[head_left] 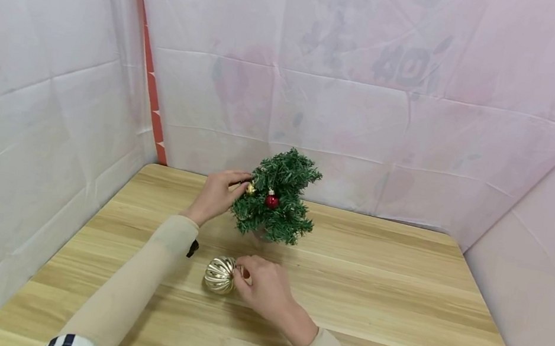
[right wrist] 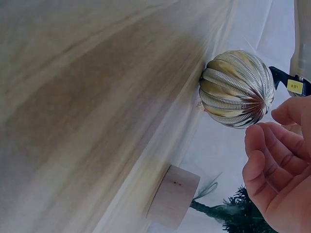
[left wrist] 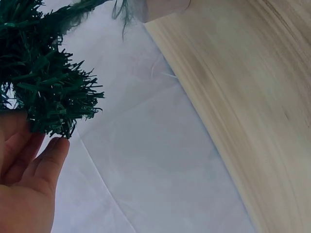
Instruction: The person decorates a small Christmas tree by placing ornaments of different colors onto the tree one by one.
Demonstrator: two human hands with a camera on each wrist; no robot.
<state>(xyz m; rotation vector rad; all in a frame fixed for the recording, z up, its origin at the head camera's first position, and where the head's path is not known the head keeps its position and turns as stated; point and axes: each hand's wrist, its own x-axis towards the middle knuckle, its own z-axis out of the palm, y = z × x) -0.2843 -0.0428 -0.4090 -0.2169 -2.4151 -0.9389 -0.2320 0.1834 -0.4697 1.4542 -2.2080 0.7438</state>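
A small green artificial Christmas tree (head_left: 281, 197) stands towards the back of the table. It carries a red bauble (head_left: 272, 201) and a small gold bauble (head_left: 250, 189). At its left side, my left hand (head_left: 217, 193) holds a branch between thumb and fingers, right beside the small gold bauble. The left wrist view shows the branch tip (left wrist: 65, 104) at those fingers. In front of the tree, a large ribbed gold bauble (head_left: 220, 275) rests on the table. My right hand (right wrist: 282, 165) is at one end of it, thumb and fingers apart with a gap between them.
The wooden table (head_left: 378, 290) meets a pale cloth backdrop (head_left: 345, 117) at the back and sides. The tree's round wooden base (right wrist: 175, 196) shows in the right wrist view. A red strip (head_left: 149, 58) runs down the back left corner.
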